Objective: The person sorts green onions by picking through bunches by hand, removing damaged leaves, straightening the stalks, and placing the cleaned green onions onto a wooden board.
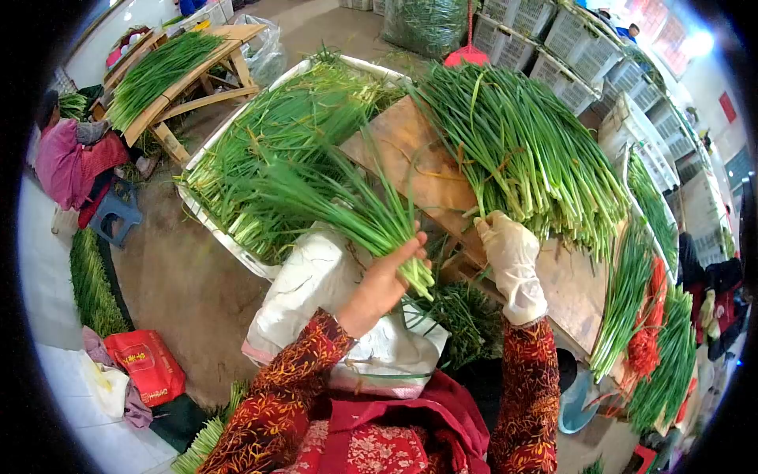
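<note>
My bare left hand [384, 282] is closed around a bunch of garlic chives [355, 213], gripping it near the pale cut ends; the green tips fan out to the upper left and are blurred. On my right hand [509, 261] is a whitish glove. Its fingers are pinched together at the near left edge of a big pile of garlic chives [529, 142], apparently on a stem or two there. That pile lies on a wooden board [410, 158], stems towards me. Left of the board, a white crate [229, 249] is heaped with loose chives.
A white sack [304, 284] lies before me. Red ties [651, 324] rest among chives at the right. A wooden bench [229, 39] holds more chives, with a seated person [71, 158] beside it. Plastic crates [580, 51] are stacked at the back right.
</note>
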A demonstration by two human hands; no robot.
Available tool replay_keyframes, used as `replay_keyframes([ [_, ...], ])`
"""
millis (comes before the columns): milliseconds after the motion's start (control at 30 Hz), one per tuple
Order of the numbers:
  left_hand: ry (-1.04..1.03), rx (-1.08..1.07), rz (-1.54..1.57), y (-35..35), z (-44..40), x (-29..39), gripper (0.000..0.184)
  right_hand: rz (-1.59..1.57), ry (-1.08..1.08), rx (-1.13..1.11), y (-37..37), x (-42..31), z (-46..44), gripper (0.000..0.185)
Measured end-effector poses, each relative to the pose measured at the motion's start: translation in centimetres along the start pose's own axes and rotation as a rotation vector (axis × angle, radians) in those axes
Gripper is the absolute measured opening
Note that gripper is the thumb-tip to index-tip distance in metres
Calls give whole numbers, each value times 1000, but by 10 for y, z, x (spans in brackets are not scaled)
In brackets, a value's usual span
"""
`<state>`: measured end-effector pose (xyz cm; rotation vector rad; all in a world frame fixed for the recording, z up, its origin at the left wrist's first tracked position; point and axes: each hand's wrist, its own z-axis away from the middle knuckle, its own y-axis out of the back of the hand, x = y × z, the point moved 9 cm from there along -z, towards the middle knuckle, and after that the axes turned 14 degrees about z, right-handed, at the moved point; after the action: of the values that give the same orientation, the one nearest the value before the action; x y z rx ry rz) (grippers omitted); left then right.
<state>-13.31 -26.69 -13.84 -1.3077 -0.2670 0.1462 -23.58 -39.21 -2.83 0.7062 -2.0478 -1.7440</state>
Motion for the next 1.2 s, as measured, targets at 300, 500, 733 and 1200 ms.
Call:
replay_keyframes([
  [300,35,130,-194,2,4,-16,29,-603,64,-424,-29,-51,74,21],
  [500,-7,12,-304,4,9,-22,30,-630,-32,-143,-14,-31,55,36],
  [733,-66,134,-275,8,13,-13,27,-1081,-182,-198,-36,-32,59,24],
  [1200,-504,-3,-223,-37,20,67,28,-347,104,-356,-27,8,95,29],
])
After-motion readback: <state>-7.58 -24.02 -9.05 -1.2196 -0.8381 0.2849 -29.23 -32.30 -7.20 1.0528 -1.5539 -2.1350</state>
